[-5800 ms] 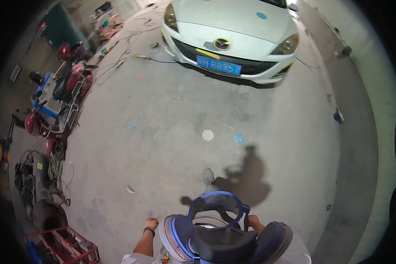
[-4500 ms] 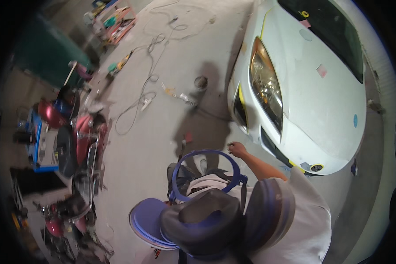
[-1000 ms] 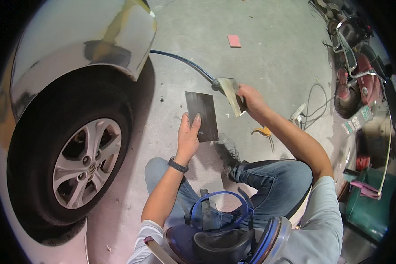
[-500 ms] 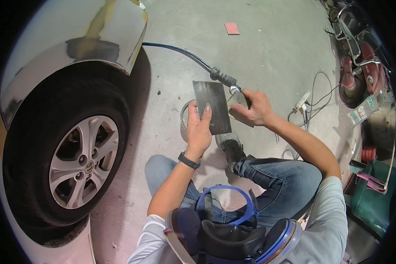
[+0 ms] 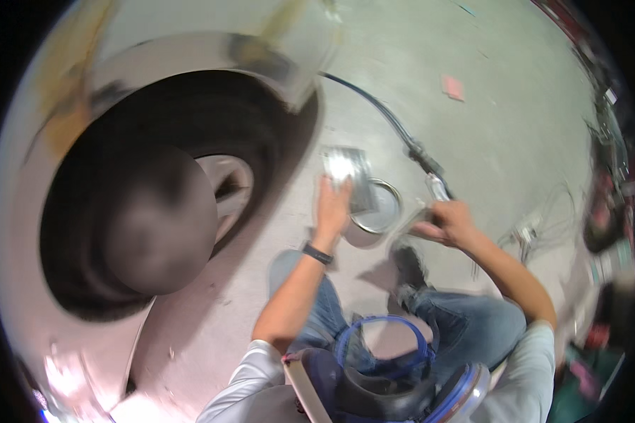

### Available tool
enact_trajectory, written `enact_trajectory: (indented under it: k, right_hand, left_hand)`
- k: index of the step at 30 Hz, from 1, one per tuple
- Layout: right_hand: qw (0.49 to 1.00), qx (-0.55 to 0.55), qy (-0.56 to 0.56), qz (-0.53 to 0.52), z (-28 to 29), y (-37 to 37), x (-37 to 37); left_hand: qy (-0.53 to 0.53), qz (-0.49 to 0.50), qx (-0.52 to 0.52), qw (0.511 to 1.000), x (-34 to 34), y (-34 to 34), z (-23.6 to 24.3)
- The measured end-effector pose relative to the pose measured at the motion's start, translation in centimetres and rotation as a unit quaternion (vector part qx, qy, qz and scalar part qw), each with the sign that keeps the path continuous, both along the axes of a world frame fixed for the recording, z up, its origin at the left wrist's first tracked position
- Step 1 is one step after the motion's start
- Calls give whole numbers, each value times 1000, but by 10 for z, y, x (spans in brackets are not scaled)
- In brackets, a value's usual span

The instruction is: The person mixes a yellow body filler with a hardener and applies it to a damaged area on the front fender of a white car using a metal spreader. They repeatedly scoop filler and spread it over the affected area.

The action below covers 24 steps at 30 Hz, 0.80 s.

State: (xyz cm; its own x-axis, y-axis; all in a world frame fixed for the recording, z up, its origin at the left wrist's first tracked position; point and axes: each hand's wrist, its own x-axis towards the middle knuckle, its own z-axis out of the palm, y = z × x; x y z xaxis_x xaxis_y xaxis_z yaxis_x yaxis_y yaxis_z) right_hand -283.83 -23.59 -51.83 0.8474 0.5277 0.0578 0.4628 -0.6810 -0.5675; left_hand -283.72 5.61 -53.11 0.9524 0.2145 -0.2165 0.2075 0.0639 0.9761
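Note:
My left hand point(image 5: 333, 208) is closed on a flat, grey metal plate point(image 5: 358, 180), which catches bright light near its top. My right hand point(image 5: 450, 224) is closed on a thin, flat scraper blade point(image 5: 412, 220), smeared by motion. Between the two hands, on the floor, stands a round tin point(image 5: 375, 206) with a shiny rim. A dark hose with a fitting point(image 5: 425, 158) ends just above my right hand. To the left is a car fender point(image 5: 190, 53) with yellowish and dark patches.
The car's wheel point(image 5: 226, 180) is at left, partly covered by a blurred grey round area. A pink square point(image 5: 453, 88) lies farther off. Blurred cables point(image 5: 533, 229) and clutter line the right side. A blue-trimmed mask point(image 5: 388, 374) is at my chest.
The view has shifted, so the car and wheel sit differently in it. The plate and scraper blade have moved farther apart, baring the tin between them. Both hands keep their hold.

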Motion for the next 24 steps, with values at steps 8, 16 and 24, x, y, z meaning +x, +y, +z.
enact_trajectory:
  k: [8,16,24]
  right_hand:
    - [970,-60,206,-114,-42,-127,-61]
    - [973,63,185,-119,3,-184,-192]
    - [708,487,423,-287,39,-181,-127]
  left_hand:
    - [-46,-304,269,913,6,42,32]
    - [66,-82,-303,947,25,41,6]
    - [-178,-295,311,886,37,7,-16]
